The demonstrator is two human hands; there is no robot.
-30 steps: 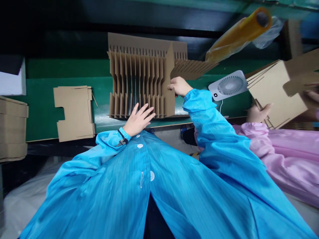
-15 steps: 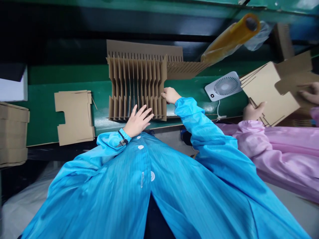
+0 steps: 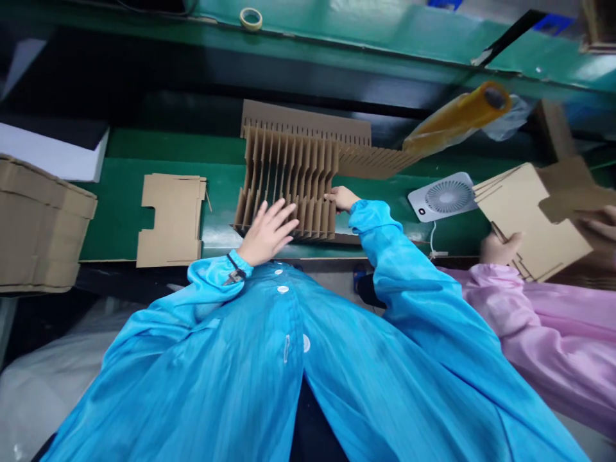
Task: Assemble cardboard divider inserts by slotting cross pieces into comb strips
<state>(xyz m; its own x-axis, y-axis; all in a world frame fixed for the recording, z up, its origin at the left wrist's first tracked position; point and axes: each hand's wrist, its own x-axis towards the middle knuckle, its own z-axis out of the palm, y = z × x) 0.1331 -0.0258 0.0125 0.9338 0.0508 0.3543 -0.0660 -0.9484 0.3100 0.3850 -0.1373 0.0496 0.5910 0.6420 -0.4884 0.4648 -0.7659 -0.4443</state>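
Observation:
A cardboard divider (image 3: 289,173) stands in front of me, its upright brown panels set side by side in a row. My left hand (image 3: 269,232) lies over its front edge with the fingers spread, touching the panel edges. At the divider's right end, my right hand (image 3: 342,198) pinches the outermost cardboard panel between thumb and fingers. Behind the divider a slotted cardboard strip (image 3: 308,120) rises, and a second slotted strip (image 3: 373,160) reaches out to the right.
Flat notched cardboard sheets (image 3: 173,221) lie left, beside a taller cardboard stack (image 3: 41,224). To the right are a small white fan (image 3: 445,196) and a yellow film roll (image 3: 457,115). A co-worker in pink sleeves (image 3: 520,314) holds cardboard sheets (image 3: 534,221). A tape roll (image 3: 251,19) sits on the shelf.
The head view has shifted, so the bench things appear farther right and mostly lower. The divider's panels now look more slanted. Both hands keep much the same hold.

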